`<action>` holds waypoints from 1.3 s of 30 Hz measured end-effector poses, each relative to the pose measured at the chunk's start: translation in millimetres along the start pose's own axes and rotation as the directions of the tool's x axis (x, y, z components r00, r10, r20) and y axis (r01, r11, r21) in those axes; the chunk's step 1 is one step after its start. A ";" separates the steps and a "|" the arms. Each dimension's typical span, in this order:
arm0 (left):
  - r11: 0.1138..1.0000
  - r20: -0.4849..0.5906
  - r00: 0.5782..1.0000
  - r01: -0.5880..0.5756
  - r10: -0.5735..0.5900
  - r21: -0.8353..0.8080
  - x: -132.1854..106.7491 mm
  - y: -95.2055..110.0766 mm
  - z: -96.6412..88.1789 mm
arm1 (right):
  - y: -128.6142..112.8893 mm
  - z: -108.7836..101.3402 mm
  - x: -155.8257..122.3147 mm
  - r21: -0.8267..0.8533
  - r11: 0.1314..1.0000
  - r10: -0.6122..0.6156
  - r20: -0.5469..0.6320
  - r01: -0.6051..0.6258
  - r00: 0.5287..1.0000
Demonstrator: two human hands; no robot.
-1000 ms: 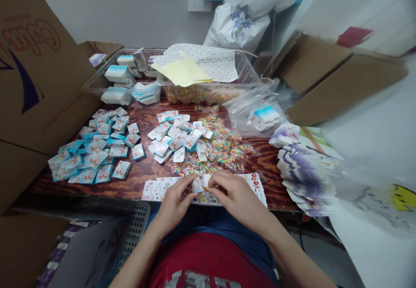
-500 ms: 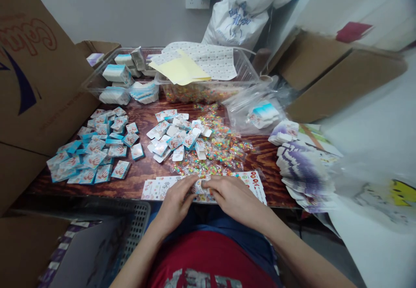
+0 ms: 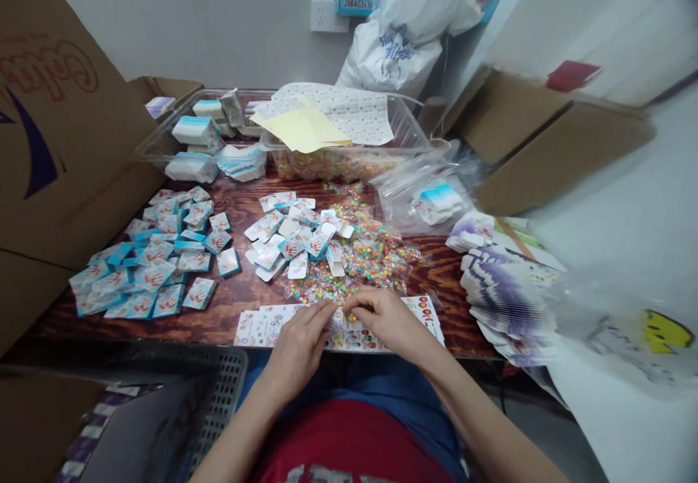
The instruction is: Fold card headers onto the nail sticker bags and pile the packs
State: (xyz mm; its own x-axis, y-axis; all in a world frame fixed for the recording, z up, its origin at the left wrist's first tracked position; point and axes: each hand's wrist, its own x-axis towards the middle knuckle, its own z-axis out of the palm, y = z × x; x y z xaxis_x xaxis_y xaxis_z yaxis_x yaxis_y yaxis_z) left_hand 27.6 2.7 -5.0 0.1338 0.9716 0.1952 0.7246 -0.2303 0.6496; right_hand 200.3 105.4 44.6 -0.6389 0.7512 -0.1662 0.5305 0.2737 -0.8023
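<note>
Over printed sticker sheets point(image 3: 262, 326) at the table's front edge, my left hand point(image 3: 302, 336) is closed on a small white printed box point(image 3: 338, 321), mostly hidden by the fingers. My right hand point(image 3: 388, 323) pinches at the box's right end; whatever its fingertips hold is too small to make out. Just beyond lie clear packets of coloured candy point(image 3: 376, 250). A loose heap of small boxes, some with flaps up point(image 3: 297, 239), overlaps the packets. To the left spreads a pile of closed blue-and-white boxes with hand prints point(image 3: 155, 257).
Clear plastic tubs point(image 3: 403, 134) stand at the back, with stacked flat boxes, candy packets and paper sheets point(image 3: 338, 112). A large carton point(image 3: 70, 148) walls the left side. Purple-white card stacks point(image 3: 504, 294), a plastic bag point(image 3: 436, 199) and an open carton point(image 3: 561, 156) are at right.
My right hand has lifted slightly and its fingers have curled in at the small box. My left hand stays on the box. The view has tilted a little.
</note>
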 end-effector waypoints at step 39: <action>0.986 0.106 0.994 0.048 -0.030 -0.163 -7.9 9.9 -21.1 | -36.6 3.6 -23.9 -0.609 0.774 -0.093 0.167 0.177 0.982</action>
State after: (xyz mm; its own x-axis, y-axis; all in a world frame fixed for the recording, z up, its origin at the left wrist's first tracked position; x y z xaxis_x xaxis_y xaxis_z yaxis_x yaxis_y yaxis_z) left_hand 19.4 -8.4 15.4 0.1825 0.9785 0.0965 0.6106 -0.1897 0.7689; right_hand 194.2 75.3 75.8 -0.7693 0.6118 -0.1839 0.6366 0.7100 -0.3010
